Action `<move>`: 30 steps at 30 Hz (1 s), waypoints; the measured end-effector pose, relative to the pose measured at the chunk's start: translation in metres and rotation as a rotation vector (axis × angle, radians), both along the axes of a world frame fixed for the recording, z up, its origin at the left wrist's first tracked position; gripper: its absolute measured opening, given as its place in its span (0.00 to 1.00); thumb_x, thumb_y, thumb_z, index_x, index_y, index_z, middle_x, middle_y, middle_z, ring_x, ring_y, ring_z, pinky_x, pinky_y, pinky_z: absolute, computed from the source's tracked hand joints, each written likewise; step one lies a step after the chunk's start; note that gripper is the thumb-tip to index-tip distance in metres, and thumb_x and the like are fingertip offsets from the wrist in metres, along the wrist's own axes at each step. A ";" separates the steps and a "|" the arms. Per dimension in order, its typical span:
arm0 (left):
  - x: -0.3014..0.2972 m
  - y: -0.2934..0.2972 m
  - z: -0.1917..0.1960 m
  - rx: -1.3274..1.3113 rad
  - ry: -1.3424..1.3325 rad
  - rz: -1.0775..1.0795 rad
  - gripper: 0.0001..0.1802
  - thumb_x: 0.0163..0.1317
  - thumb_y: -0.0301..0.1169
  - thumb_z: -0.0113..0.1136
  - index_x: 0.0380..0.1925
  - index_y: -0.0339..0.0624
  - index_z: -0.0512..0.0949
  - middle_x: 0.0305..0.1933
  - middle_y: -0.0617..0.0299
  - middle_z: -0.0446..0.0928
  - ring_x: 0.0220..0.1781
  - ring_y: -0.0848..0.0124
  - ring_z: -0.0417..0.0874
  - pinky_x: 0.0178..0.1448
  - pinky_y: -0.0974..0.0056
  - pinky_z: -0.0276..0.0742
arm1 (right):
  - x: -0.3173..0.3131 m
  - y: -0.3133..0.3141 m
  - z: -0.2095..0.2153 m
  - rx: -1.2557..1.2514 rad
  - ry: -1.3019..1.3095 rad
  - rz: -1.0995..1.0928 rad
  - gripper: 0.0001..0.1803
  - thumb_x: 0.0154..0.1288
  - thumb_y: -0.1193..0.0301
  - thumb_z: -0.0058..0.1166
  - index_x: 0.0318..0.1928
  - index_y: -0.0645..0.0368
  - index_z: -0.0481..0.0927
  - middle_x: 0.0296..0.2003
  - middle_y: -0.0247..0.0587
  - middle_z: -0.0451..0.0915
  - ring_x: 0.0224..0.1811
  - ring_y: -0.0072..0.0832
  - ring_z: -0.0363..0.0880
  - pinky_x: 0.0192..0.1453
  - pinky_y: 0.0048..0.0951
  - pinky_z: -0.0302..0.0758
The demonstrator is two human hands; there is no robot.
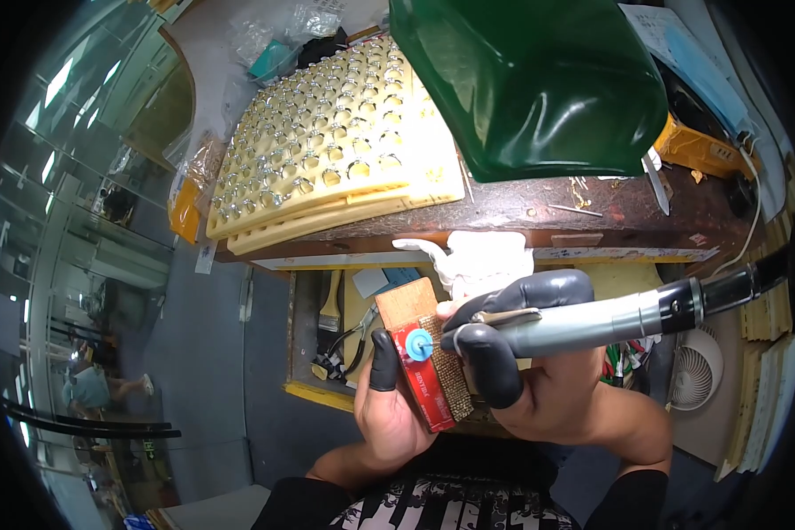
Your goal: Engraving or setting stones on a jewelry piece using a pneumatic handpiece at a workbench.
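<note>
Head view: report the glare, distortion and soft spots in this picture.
Head view: strong fisheye bending, the workbench edge curves and the corners go black; bright glare streaks on the green glossy bag and sparkle on the tray of small metal pieces; the left hand, right hand and rotary handpiece are sharp; the far left rim looks smeared.

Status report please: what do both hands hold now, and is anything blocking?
Left hand grips wooden block with red pad. Right hand holds rotary handpiece, blue wheel on the pad. Nothing between tool and block.

Two hands (468, 389), one rotary tool (592, 322)
</note>
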State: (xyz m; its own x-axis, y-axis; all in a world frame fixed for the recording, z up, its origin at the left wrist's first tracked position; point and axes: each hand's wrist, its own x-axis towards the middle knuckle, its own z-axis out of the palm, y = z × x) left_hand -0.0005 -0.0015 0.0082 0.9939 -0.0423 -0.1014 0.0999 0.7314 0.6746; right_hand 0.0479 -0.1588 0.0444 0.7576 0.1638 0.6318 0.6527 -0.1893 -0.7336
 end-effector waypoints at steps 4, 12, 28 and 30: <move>-0.001 0.004 -0.001 0.045 -0.065 -0.004 0.33 0.81 0.47 0.31 0.67 0.26 0.62 0.64 0.42 0.72 0.63 0.57 0.77 0.69 0.54 0.72 | 0.001 0.000 0.002 0.084 -0.012 0.046 0.05 0.64 0.75 0.60 0.34 0.65 0.83 0.32 0.45 0.85 0.34 0.34 0.86 0.42 0.33 0.82; -0.001 0.004 0.002 0.124 -0.051 0.013 0.33 0.81 0.48 0.33 0.66 0.25 0.64 0.59 0.43 0.75 0.58 0.59 0.79 0.65 0.56 0.74 | 0.003 -0.002 0.002 0.047 -0.042 0.060 0.06 0.67 0.75 0.57 0.32 0.65 0.82 0.30 0.43 0.84 0.34 0.33 0.86 0.42 0.33 0.82; 0.002 0.002 0.005 0.181 -0.091 0.001 0.32 0.80 0.47 0.35 0.66 0.25 0.64 0.55 0.43 0.76 0.53 0.60 0.81 0.61 0.58 0.75 | 0.004 0.003 -0.001 0.087 -0.076 -0.003 0.10 0.70 0.73 0.55 0.34 0.67 0.83 0.28 0.41 0.84 0.28 0.25 0.84 0.34 0.26 0.80; 0.002 0.002 0.004 0.177 -0.094 0.003 0.32 0.80 0.47 0.35 0.66 0.25 0.64 0.55 0.43 0.76 0.53 0.60 0.80 0.61 0.58 0.75 | 0.005 0.003 -0.001 0.089 -0.094 -0.003 0.10 0.70 0.73 0.55 0.33 0.67 0.83 0.28 0.41 0.84 0.29 0.26 0.84 0.35 0.27 0.80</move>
State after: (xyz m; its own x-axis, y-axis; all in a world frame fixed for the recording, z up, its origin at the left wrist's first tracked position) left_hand 0.0011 0.0006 0.0126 0.9995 -0.0291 -0.0133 0.0281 0.6005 0.7991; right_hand 0.0524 -0.1559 0.0430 0.6947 0.1022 0.7120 0.7190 -0.1281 -0.6831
